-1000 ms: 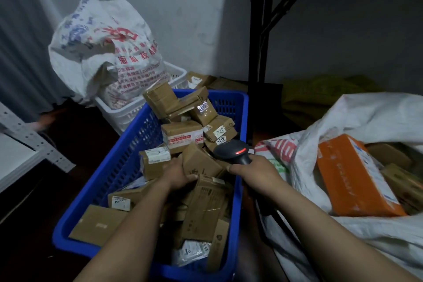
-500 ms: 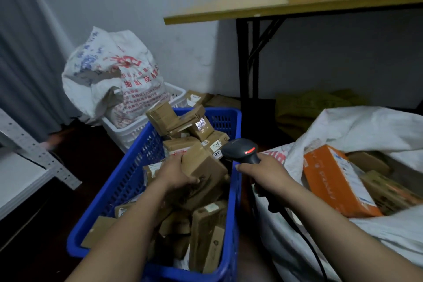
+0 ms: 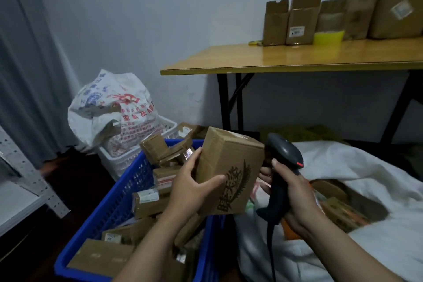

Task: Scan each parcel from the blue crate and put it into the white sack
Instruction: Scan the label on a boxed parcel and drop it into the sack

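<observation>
You hold one parcel up beside the scanner.
Above the blue crate [image 3: 123, 199], your left hand [image 3: 185, 192] has its fingers curled round the tilted brown parcel [image 3: 229, 162]; your right hand [image 3: 297, 197] grips the dark scanner [image 3: 286, 153] over the white sack [image 3: 343, 162].

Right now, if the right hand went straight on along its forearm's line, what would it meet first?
Probably the cardboard parcel that the left hand holds, close beside the scanner; depth is unclear.
</observation>
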